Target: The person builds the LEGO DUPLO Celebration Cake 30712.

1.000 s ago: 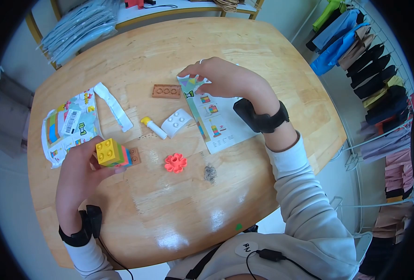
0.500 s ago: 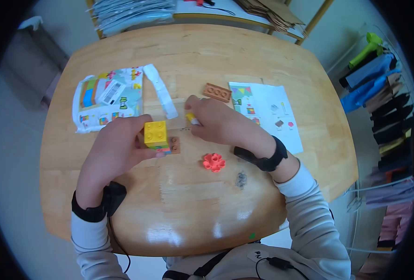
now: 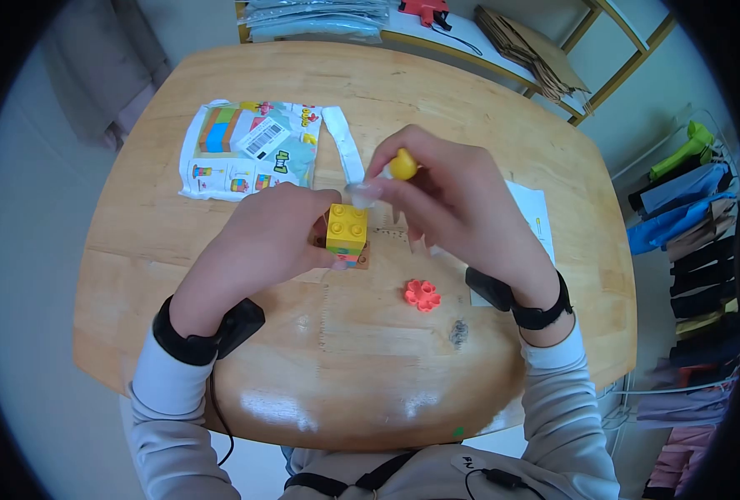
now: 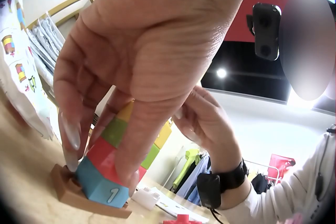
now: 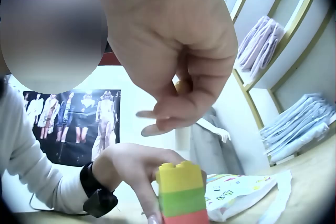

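Observation:
My left hand [image 3: 262, 237] grips a stack of toy bricks [image 3: 347, 227] between thumb and fingers. Yellow is on top, with green, red and a blue brick marked 1 [image 4: 113, 195] below it. The stack sits on a brown studded plate [image 4: 65, 190] on the table. Just to the right, my right hand [image 3: 470, 187] pinches a toy candle with a yellow tip [image 3: 403, 164] and white stem, raised above the tabletop beside the stack's top. Fingers cover much of the candle. A coral flower piece [image 3: 422, 295] lies nearer the body.
A printed toy bag [image 3: 249, 154] and a torn white strip [image 3: 343, 142] lie at the back left of the table [image 3: 370, 350]. The instruction sheet [image 3: 532, 217] is partly behind the right forearm. A white brick [image 4: 147, 198] rests near the stack.
From over the instruction sheet, my right hand moved left, picked up the candle and raised it beside the stack. My left hand keeps its grip. The head view has turned to the left.

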Available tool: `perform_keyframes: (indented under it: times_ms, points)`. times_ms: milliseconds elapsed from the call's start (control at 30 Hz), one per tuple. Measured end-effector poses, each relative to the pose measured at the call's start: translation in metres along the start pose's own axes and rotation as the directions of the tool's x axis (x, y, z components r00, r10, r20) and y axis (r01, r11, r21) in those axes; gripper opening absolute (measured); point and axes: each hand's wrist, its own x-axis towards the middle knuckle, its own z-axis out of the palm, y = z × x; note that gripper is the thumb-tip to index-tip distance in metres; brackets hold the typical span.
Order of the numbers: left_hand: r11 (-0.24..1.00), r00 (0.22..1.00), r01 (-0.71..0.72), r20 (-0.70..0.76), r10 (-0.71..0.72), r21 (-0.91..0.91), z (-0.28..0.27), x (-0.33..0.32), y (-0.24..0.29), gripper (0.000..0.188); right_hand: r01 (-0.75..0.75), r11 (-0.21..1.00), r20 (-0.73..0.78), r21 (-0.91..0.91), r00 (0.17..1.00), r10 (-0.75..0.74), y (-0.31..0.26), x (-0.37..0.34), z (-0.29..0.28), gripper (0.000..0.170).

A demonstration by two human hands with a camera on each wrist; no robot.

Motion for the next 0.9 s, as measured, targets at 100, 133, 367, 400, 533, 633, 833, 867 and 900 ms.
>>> perform_keyframes:
  times_ms: [100,133,367,400,533,633,833,867,900]
  points:
    - [1.0,1.0,0.0,0.008,0.0,-0.024,0.0,-0.002,0.0,0.048,0.362,0.894,0.138,-0.265,0.932,-0.336,0.004,0.013,0.015,0.019]
    - [0.999,1.0,-0.018,-0.015,0.018,-0.047,0.001,-0.003,0.0,0.045,0.364,0.893,0.144,-0.265,0.931,-0.336,-0.003,0.013,0.014,0.019]
    - [0.975,0.983,0.155,0.12,-0.137,-0.157,-0.013,-0.003,0.012,0.043,0.264,0.855,0.238,-0.446,0.956,-0.171,-0.022,0.012,0.015,0.022]
    - [0.979,0.986,0.147,0.1,-0.134,-0.14,-0.012,-0.002,0.011,0.043,0.218,0.879,0.238,-0.424,0.963,-0.124,-0.024,0.011,0.016,0.021]
    - [0.987,0.998,0.066,0.033,-0.062,-0.145,-0.002,0.0,0.002,0.046,0.155,0.934,0.186,-0.321,0.978,-0.099,-0.013,0.006,0.019,0.019]
    - [0.997,0.994,0.075,0.075,-0.075,0.003,-0.009,0.0,0.005,0.047,0.237,0.927,0.165,-0.292,0.967,-0.196,0.008,-0.001,-0.002,0.033]
    - [0.996,0.996,0.086,0.012,-0.086,0.012,-0.013,0.0,-0.015,0.049,-0.057,0.8,-0.099,-0.597,0.995,-0.003,0.08,0.0,-0.051,0.047]
    - [0.996,0.996,0.089,0.016,-0.089,-0.029,-0.013,0.001,-0.018,0.049,-0.031,0.744,-0.031,-0.668,0.999,0.014,0.094,-0.001,-0.051,0.045]
    - [0.996,0.996,0.083,0.014,-0.082,-0.026,-0.015,0.001,-0.017,0.049,0.0,0.683,0.036,-0.73,0.999,0.039,0.106,-0.001,-0.051,0.043]
